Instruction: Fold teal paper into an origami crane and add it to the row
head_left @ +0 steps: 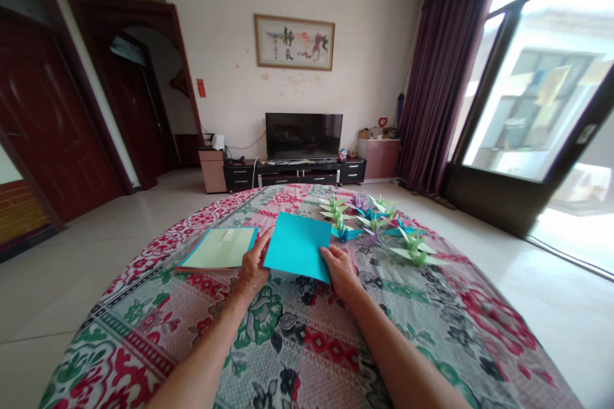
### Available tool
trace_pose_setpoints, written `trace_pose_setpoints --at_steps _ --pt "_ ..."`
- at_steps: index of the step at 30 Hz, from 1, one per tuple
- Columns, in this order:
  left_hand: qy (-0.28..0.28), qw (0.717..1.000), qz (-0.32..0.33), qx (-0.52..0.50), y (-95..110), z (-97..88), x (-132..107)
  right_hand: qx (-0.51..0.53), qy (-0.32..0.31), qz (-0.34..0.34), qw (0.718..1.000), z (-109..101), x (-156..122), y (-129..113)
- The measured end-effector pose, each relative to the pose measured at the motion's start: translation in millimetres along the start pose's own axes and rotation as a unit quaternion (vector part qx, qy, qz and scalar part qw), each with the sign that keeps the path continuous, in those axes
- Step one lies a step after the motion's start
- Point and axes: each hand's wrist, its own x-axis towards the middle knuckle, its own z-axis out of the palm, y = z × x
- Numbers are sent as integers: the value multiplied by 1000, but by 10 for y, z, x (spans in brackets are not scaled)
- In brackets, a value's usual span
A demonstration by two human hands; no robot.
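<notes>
A flat, square sheet of turquoise origami paper (300, 246) is held up above the patterned tablecloth. My left hand (255, 266) grips its left edge, and my right hand (339, 268) pinches the right edge. The sheet looks unfolded. Left of my left hand lies a stack of coloured paper (215, 250), pale green on top with a blue edge showing beneath and a small whitish piece on it. Beyond my right hand stand several folded paper cranes (416, 249) in green, blue and purple.
The round table is covered by a floral tablecloth (330, 358). Across the tiled floor, a television (304, 135) stands on a low black cabinet (297, 174). Dark curtains (436, 77) and a glass door (522, 96) are on the right; wooden doors (52, 96) are on the left.
</notes>
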Motion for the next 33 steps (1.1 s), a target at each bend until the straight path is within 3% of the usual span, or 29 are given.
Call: trace_pose_setpoints --at_steps 3,5,7,9,13,16,22,27,33 --pt "-54 986 130 89 -13 -6 7 11 -7 9 1000 1 -12 -12" --pt "-72 978 151 128 -65 -14 28 18 2 9 1000 5 -26 -35" --pt "-72 983 111 128 -127 -12 49 28 16 12 999 14 -42 -68" --pt "-70 992 25 100 -175 2 61 56 16 30 998 27 -57 -104" --pt "-18 995 -98 19 -210 35 63 124 -4 57 991 51 -75 -149" --pt "19 994 -109 -12 -222 32 71 117 -16 54 992 56 -84 -157" --pt "36 994 -99 -30 -234 12 89 82 -36 51 995 55 -108 -173" --pt "13 993 -108 -39 -163 30 58 50 -76 32 995 34 -101 -141" --pt "-26 991 -114 -60 -148 12 42 74 -77 46 993 13 -79 -102"
